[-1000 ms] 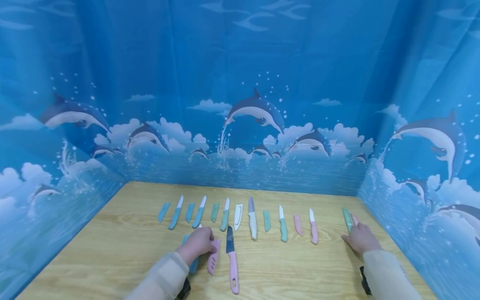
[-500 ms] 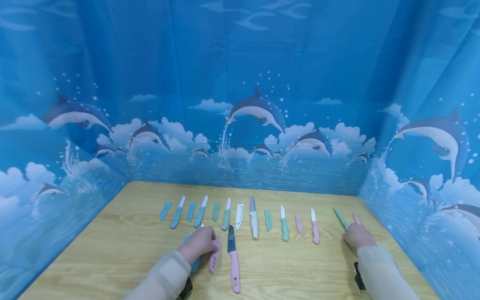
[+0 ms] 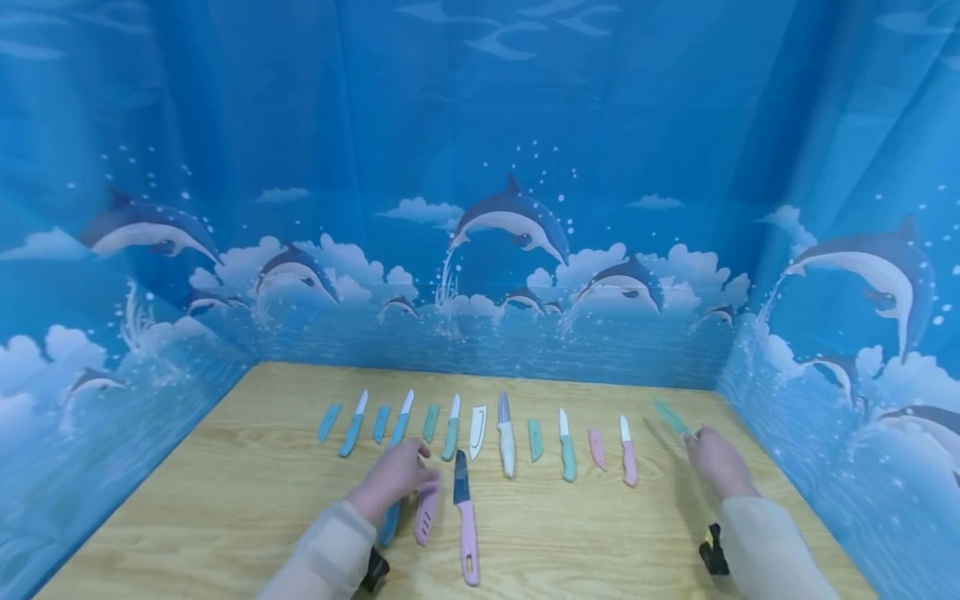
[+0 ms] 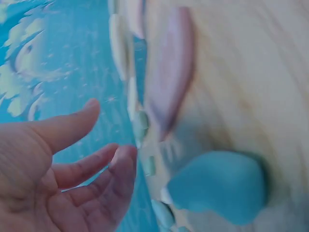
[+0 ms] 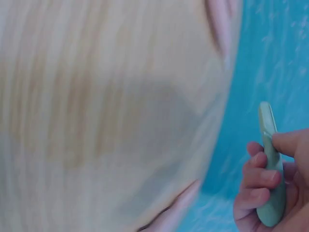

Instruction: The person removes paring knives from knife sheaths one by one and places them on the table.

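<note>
My right hand [image 3: 705, 454] grips a slim green knife piece [image 3: 671, 417] and holds it tilted just above the wooden table [image 3: 225, 500], near the right curtain. In the right wrist view the fingers [image 5: 258, 176] curl round this green piece [image 5: 270, 164]; whether it is a sheath or a handle I cannot tell. My left hand [image 3: 397, 473] hovers with relaxed fingers over a blue knife [image 3: 390, 521], and the left wrist view shows the hand [image 4: 104, 154] holding nothing. A pink sheath [image 3: 426, 508] lies just right of it, then a pink-handled, dark-bladed knife [image 3: 465, 525].
A row of several small knives and sheaths runs across the table: blue ones [image 3: 352, 427] at the left, green [image 3: 450, 429], a white knife [image 3: 505, 437], pink ones [image 3: 627, 454] at the right. Blue dolphin-print curtains [image 3: 480, 250] wall in three sides.
My right hand has lifted the green piece off the table and swung its tip up and left. My left hand has risen off the blue knife and its fingers have loosened.
</note>
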A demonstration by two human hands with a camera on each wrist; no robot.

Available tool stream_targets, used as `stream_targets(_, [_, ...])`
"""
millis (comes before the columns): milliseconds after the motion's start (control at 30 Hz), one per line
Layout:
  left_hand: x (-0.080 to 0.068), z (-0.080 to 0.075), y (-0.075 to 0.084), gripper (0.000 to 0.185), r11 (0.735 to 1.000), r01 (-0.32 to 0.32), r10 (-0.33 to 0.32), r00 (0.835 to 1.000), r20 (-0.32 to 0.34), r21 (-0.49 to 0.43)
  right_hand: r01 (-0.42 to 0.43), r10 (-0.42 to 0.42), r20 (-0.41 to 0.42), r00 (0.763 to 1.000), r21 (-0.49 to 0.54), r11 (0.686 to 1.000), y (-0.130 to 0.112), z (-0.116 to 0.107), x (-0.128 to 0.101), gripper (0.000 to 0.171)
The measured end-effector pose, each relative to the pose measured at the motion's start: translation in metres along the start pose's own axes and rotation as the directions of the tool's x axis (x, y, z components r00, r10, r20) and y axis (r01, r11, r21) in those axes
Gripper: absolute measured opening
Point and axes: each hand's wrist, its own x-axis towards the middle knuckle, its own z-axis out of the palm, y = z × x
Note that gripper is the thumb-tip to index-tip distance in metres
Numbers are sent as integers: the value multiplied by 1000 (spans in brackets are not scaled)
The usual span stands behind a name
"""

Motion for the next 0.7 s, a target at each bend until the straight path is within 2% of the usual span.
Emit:
stream_targets(133, [-5,-6,1,53,995,-71,69,997,-33,-63,63,-68,-45,997,-104,993,-52,-10,-16,55])
stream_targets(233, [-8,-6,3,67,984,-164,160,985,-62,-68,119,-126,-62,990,-106,987,-83,-8,-30,50])
stream_targets(300, [-9,-4,4,78,970,-240,237,969,-69,-38,159,-165,-60,984,-101,982,-102,-4,-37,47])
stream_targets(400, [-9,0,4,91,942,-336,337,939,-68,23,182,-184,-16,983,-68,981,-128,6,-45,44])
stream_targets(533, [-9,4,9,101,909,-409,413,910,-39,78,243,-244,-6,970,-51,969,-155,21,-55,30])
stream_targets(633, [-7,7,21,103,883,-457,460,888,0,108,318,-321,-37,946,-63,946,-170,30,-63,23])
stream_targets(700, [-5,10,30,102,857,-496,497,867,27,138,338,-341,-42,939,-69,939,-178,35,-68,20])
